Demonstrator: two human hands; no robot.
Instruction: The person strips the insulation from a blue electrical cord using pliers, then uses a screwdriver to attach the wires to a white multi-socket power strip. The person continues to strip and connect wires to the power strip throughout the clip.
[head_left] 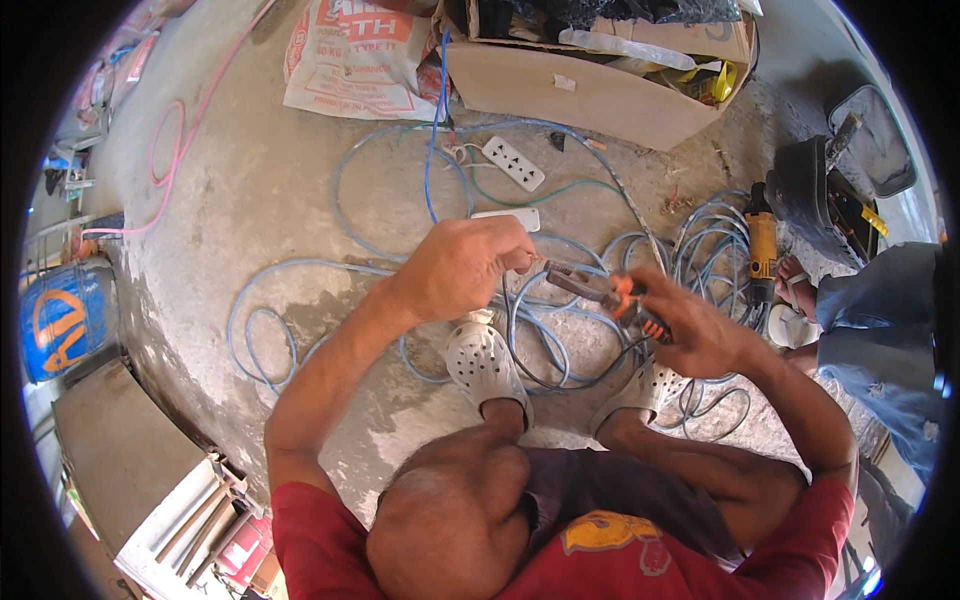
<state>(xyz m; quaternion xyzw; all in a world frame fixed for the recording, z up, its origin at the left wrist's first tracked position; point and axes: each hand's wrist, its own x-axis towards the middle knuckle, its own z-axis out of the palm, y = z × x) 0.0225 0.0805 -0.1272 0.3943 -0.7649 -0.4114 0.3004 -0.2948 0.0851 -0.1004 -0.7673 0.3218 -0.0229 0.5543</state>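
My left hand (pixel 465 265) is closed, its thumb and fingertips pinching the end of a thin wire (pixel 537 259). In my right hand (pixel 700 325) is a pair of pliers (pixel 580 282) with orange and black handles, its jaws pointing at the wire end by my left fingertips. Whether the jaws bite the wire I cannot tell. A dark cable (pixel 515 335) hangs below my left hand and curves right, over the floor between my shoes. Just beyond my left hand lies a flat white piece (pixel 520 217), partly hidden. Farther off lies a white power strip (pixel 513 163).
Blue cable (pixel 290 265) loops widely across the concrete floor. A cardboard box (pixel 585 95) and a printed sack (pixel 355 60) stand ahead. To the right are a yellow power tool (pixel 762 245), a black toolbox (pixel 805 190) and another person's jeans-clad leg (pixel 880 320). A blue drum (pixel 65 320) stands left.
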